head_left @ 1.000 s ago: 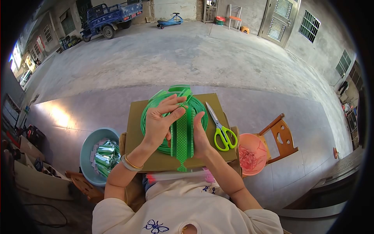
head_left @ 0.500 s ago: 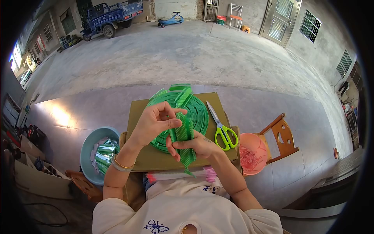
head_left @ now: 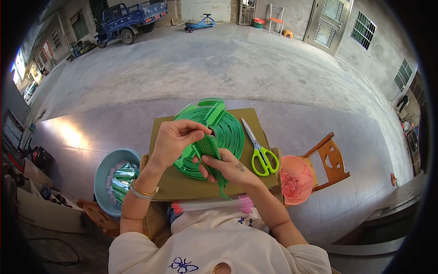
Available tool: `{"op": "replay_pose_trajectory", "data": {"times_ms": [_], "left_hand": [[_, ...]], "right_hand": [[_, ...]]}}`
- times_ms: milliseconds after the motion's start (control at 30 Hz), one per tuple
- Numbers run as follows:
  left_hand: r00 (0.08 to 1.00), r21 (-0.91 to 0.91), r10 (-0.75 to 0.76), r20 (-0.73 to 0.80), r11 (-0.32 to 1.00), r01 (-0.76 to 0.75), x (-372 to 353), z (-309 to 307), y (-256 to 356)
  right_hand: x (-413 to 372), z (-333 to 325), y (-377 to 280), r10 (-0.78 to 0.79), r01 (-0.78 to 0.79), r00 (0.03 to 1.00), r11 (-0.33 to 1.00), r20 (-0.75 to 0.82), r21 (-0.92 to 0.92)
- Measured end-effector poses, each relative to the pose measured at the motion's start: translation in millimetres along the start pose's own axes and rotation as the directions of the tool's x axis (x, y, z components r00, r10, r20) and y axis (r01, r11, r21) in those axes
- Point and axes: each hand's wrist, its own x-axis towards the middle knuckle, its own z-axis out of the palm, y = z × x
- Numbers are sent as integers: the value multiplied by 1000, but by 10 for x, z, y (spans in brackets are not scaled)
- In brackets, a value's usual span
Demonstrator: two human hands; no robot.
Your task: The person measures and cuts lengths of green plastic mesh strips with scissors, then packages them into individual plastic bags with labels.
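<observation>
A green polka-dot ribbon (head_left: pixel 209 149) hangs folded between my hands, its pointed tail dangling below. My left hand (head_left: pixel 178 142) pinches the upper end with thumb and index finger. Lower down, my right hand (head_left: pixel 224 165) grips the ribbon's middle, thumb in front. Behind them lies a large coil of green ribbon (head_left: pixel 233 137), with several short cut pieces (head_left: pixel 215 114) on top; my hands hide part of it. To the right of the coil rest scissors (head_left: pixel 262 160) with lime-green handles, blades slightly apart. Both coil and scissors lie on a brown board (head_left: pixel 248 118).
A blue basin (head_left: pixel 102 201) with shiny green and silver packets stands at the left. At the right, a pink basin (head_left: pixel 305 166) holds pinkish strips, beside a wooden chair (head_left: pixel 335 162). Pink-tipped clear strips (head_left: pixel 207 204) lie across my lap. A blue three-wheeled truck (head_left: pixel 127 20) is parked farther off.
The ribbon has turned and tilted, its lower tail swinging right. My left hand has shifted slightly left, and my right hand has moved a little up while still gripping the ribbon.
</observation>
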Motion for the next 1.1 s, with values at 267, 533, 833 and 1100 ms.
{"op": "replay_pose_trajectory", "data": {"times_ms": [267,533,833,1100], "left_hand": [[845,-189,-518,130,824,534,129,-299,-171],[906,382,-392,158,871,310,277,-252,-60],[921,681,-240,308,731,-37,304,-98,624],[988,546,110,104,824,-149,291,-24,347]], "right_hand": [[195,-147,237,-638,-64,770,-96,12,-993],[161,-40,128,-535,32,843,147,-52,-989],[101,-288,-170,21,-3,992,990,128,-143],[99,-288,-90,-35,35,999,999,-1,23]]}}
